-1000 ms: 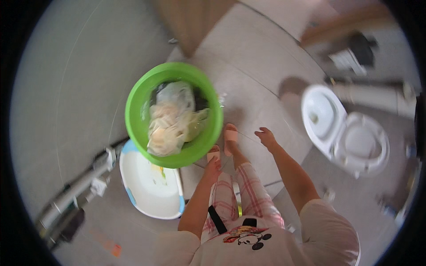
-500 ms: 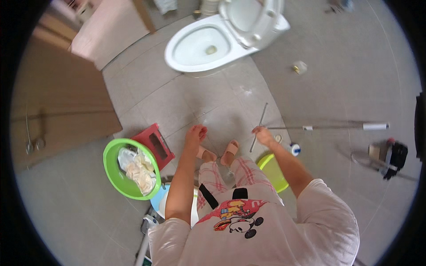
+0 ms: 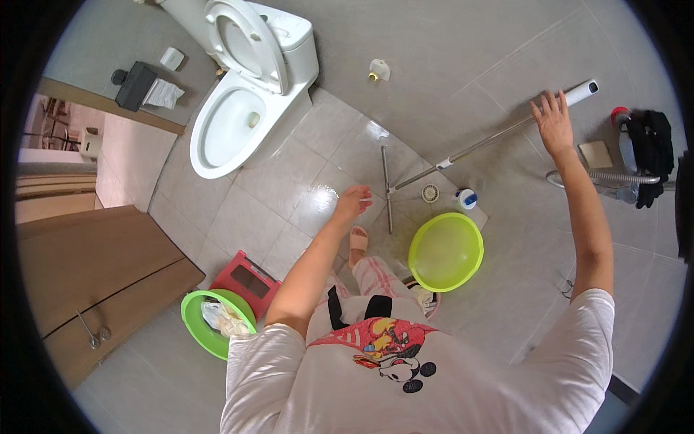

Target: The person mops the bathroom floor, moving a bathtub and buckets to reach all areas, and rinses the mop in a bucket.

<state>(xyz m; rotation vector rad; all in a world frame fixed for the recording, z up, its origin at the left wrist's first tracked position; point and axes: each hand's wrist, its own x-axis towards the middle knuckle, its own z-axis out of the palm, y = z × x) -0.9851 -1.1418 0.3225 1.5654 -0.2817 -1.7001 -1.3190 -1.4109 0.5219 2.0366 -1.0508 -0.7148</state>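
A floor squeegee with a thin T-shaped head and a long silver pole stands leaning towards the right wall, its white grip uppermost. Fingers spread, my right hand is at the upper pole just below that grip; whether it touches is unclear. My left hand is held out to the left of the squeegee head, holding nothing, with its fingers loosely extended. Just right of the head are a round drain cover and a white container with a blue top. Below them sits a yellow-green basin.
A white toilet with raised lid stands at the far left. Wet patches shine on the floor tiles. At left are a red stool, a green tub holding cloth, and a wooden door. Dark cloth hangs at right.
My right hand has gone from beside the squeegee head up to the top of its pole. The squeegee's pole is now tilted more steeply in view. The view has swung rightward.
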